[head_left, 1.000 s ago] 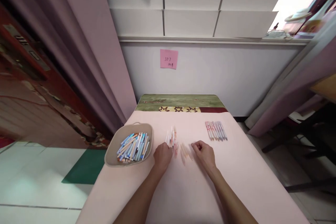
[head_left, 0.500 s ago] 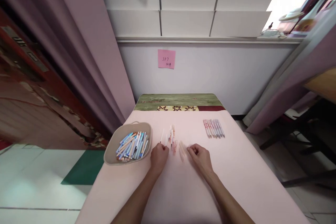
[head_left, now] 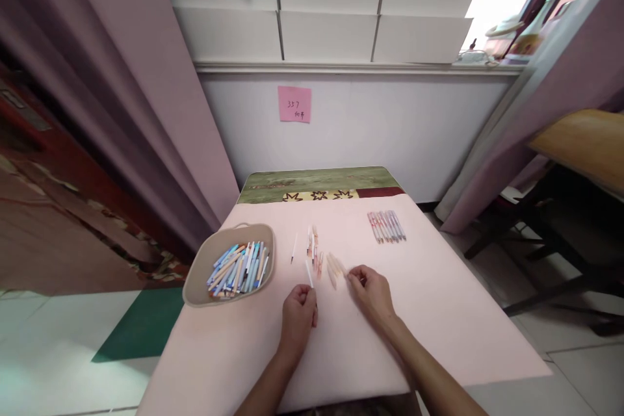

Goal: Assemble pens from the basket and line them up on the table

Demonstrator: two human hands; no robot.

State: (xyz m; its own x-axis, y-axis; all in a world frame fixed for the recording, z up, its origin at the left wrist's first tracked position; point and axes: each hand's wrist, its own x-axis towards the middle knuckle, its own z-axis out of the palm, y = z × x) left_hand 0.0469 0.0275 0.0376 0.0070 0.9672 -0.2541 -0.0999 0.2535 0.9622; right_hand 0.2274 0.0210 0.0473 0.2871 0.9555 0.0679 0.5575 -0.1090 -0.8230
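My left hand [head_left: 299, 313] is closed in a pinch on a thin white pen refill [head_left: 309, 273], which sticks up and away past the fingertips. A second refill [head_left: 294, 248] with a dark tip lies apart on the pink tabletop. My right hand [head_left: 372, 290] has thumb and forefinger pressed together at the near end of a pale, see-through pen barrel [head_left: 342, 266]. Several similar pale barrels [head_left: 331, 272] lie beside it. Between the hands and farther back is a small cluster of refills and pinkish pen parts [head_left: 313, 242].
A beige basket [head_left: 194, 289] full of pens and sticks stands at the left. To the right, several assembled-looking pens [head_left: 387, 227] lie side by side in a row. The pink-covered table [head_left: 351, 351] meets a wall bearing a pink note [head_left: 294, 104]. A dark chair [head_left: 541, 227] stands at right.
My left hand has drawn nearer to me with the refill, leaving the other refill lying behind. My right hand stays by the pale barrels. The camera has turned slightly right.
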